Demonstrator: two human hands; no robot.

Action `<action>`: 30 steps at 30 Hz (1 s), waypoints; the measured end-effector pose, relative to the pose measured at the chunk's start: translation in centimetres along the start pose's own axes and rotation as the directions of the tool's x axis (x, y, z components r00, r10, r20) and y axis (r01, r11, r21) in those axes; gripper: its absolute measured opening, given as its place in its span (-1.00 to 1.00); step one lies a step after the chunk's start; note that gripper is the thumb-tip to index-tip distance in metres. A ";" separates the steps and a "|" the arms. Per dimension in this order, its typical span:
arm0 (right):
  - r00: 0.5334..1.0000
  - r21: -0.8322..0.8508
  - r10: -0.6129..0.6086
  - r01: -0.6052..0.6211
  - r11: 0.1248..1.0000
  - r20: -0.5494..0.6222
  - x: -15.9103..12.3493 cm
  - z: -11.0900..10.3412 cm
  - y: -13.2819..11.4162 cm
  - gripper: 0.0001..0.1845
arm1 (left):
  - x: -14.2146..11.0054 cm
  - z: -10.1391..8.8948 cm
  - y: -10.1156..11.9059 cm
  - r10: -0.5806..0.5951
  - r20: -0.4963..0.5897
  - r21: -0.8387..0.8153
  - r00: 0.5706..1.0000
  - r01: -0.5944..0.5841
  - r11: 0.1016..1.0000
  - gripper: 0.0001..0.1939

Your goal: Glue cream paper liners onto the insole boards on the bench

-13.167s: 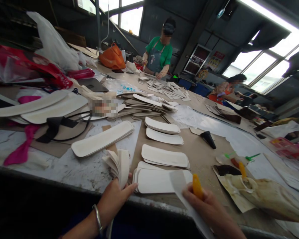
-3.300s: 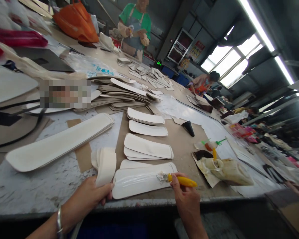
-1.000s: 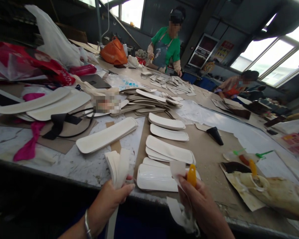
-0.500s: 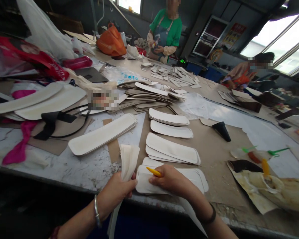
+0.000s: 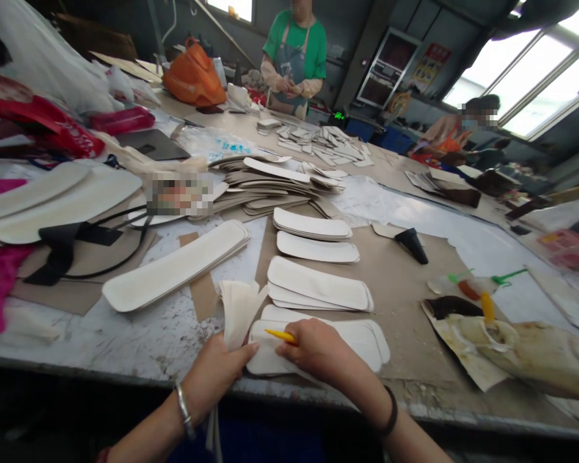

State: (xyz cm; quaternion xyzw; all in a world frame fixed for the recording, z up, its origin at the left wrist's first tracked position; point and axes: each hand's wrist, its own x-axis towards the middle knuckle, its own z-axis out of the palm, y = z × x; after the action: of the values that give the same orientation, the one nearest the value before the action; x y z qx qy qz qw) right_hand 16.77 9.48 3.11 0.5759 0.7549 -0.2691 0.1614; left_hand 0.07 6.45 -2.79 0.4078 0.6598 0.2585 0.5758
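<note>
My left hand [image 5: 219,366] is closed round a bundle of thin cream strips [image 5: 238,312], whose top ends fan out above the fist and whose tails hang below the table edge. My right hand [image 5: 313,347] grips a slim yellow pointed tool [image 5: 280,335], its tip toward the left hand; its exact kind I cannot tell. That hand is over the nearest stack of white, rounded panels [image 5: 361,344] at the table's front edge. Behind it lie another white panel stack [image 5: 318,286] and two smaller ones. A longer stack of white panels [image 5: 178,267] rests slantwise to the left.
Grey-brown pieces [image 5: 255,186] are piled mid-table. At right are a black cone-shaped object [image 5: 412,245] and a stained container [image 5: 511,341]. An orange bag [image 5: 194,74] stands at the back left. A person in green [image 5: 296,58] works across the table; another person is at far right.
The view has shifted slightly to the right. My hands keep their holds, and the strips' top ends are spread a little differently. The person in green has lowered their hands.
</note>
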 end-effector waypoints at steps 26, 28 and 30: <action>0.896 0.067 0.408 -0.402 0.913 -0.178 -4.1 2.8 10.6 -0.76 | 0.1 0.2 -0.3 -0.049 -0.061 0.130 0.997 0.056 0.990 -0.62; 0.905 0.075 0.392 -0.385 0.920 -0.166 -4.0 2.9 10.9 -0.77 | 0.6 0.1 -0.8 -0.039 -0.052 0.137 0.998 0.046 0.990 -0.61; 0.910 0.081 0.382 -0.373 0.924 -0.159 -3.9 2.9 11.1 -0.78 | 0.9 0.1 -1.1 -0.020 -0.047 0.149 0.999 0.027 0.989 -0.60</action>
State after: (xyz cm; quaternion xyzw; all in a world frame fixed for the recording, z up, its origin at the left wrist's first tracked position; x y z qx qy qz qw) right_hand 28.27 6.83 0.53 0.7358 0.6336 -0.2005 0.1305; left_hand -0.13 6.66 -4.18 0.4359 0.6950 0.2107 0.5316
